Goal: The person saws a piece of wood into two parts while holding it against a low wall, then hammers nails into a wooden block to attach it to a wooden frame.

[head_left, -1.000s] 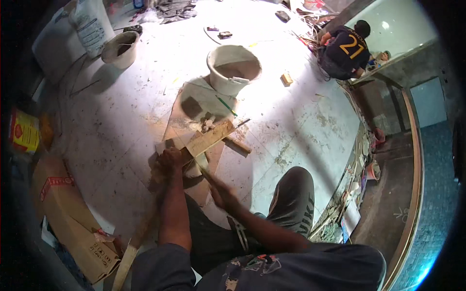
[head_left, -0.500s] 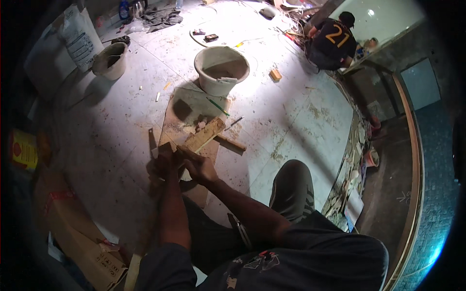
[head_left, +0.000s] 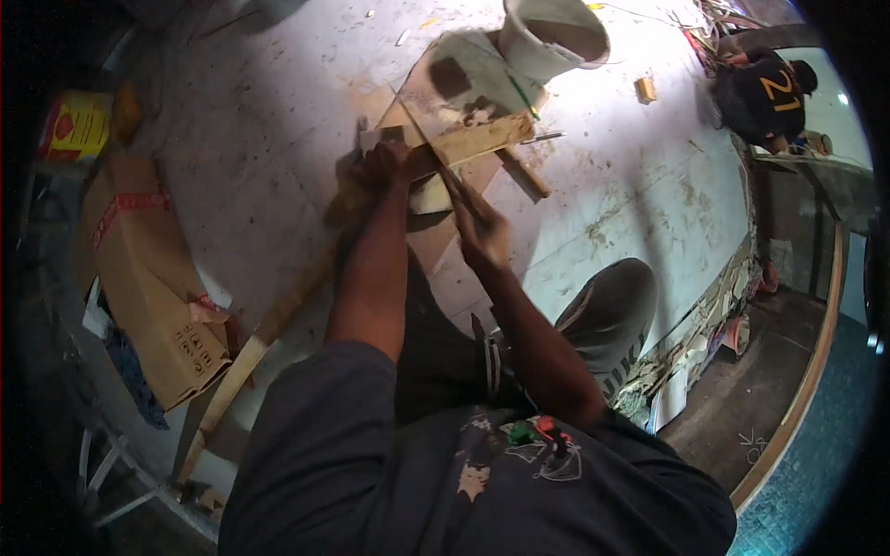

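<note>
Two-handed work low on a pale floor (head_left: 269, 167)

At far right, a co-worker (head_left: 765, 97) in a dark shirt crouches. A cardboard box (head_left: 153, 278) lies on the left; a grey bucket (head_left: 533, 57) stands on the far side. Between them, before the person, is a wooden plank (head_left: 487, 139), with the thin blade of a handsaw (head_left: 438, 159) crossing it. The right hand (head_left: 485, 233), slightly blurred, has its fingers wrapped round the saw's near end. The left hand (head_left: 385, 165) grasps the plank left of the blade, fingers partly shadowed. A green stick (head_left: 519, 90) lies beyond the plank.
</note>
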Demonstrator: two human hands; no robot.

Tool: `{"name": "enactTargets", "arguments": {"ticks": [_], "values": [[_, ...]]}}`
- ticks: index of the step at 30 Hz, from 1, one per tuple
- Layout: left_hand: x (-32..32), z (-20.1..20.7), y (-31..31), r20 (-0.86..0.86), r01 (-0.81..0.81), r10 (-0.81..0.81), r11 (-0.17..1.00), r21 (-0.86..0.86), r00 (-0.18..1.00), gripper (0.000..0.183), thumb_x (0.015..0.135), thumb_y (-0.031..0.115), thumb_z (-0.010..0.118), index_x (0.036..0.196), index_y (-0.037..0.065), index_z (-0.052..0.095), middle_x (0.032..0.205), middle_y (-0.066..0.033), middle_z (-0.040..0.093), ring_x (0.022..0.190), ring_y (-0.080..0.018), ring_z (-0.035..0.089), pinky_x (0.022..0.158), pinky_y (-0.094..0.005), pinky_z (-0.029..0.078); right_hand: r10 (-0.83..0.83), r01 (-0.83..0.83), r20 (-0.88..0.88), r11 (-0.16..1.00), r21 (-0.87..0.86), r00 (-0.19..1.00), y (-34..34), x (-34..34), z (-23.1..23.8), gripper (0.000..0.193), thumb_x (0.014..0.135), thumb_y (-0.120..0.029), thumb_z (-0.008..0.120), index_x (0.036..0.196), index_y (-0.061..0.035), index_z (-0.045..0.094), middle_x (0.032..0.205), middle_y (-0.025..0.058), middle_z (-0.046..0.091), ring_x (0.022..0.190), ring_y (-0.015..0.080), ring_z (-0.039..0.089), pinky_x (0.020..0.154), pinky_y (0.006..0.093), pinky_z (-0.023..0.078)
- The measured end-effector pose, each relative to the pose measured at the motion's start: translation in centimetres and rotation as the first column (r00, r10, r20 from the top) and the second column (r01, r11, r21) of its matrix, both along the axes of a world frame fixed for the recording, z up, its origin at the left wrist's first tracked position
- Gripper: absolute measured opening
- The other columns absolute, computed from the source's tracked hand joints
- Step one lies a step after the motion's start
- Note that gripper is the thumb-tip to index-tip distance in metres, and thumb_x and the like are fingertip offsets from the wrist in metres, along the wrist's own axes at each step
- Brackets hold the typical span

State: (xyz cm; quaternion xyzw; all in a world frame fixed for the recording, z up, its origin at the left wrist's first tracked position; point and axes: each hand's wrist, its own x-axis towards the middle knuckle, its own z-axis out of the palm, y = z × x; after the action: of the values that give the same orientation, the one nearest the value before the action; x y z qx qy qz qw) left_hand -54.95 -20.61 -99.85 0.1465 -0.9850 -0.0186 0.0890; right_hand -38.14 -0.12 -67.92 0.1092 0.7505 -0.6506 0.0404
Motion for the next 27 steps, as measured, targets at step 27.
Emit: {"name": "enactTargets", "arguments": {"ticks": [27], "values": [[1.6,10.4,7.0,0.090,-0.139,0.125,0.973,0.184,0.988,0.043,0.098,0.041,0.046,0.107,0.009,0.074,0.110,-0.0146,0.073,0.108,-0.0316,0.069,0.101,-0.0568,0.040,0.072,-0.046,-0.393,0.996,0.075,0.917,6.0,12.0,-2.3,0.044,0.105,-0.014,0.043,0.144,0.0040,0.052,0.140,0.0223,0.060,0.128,0.0290,0.061,0.109,0.0367,0.046]]}}
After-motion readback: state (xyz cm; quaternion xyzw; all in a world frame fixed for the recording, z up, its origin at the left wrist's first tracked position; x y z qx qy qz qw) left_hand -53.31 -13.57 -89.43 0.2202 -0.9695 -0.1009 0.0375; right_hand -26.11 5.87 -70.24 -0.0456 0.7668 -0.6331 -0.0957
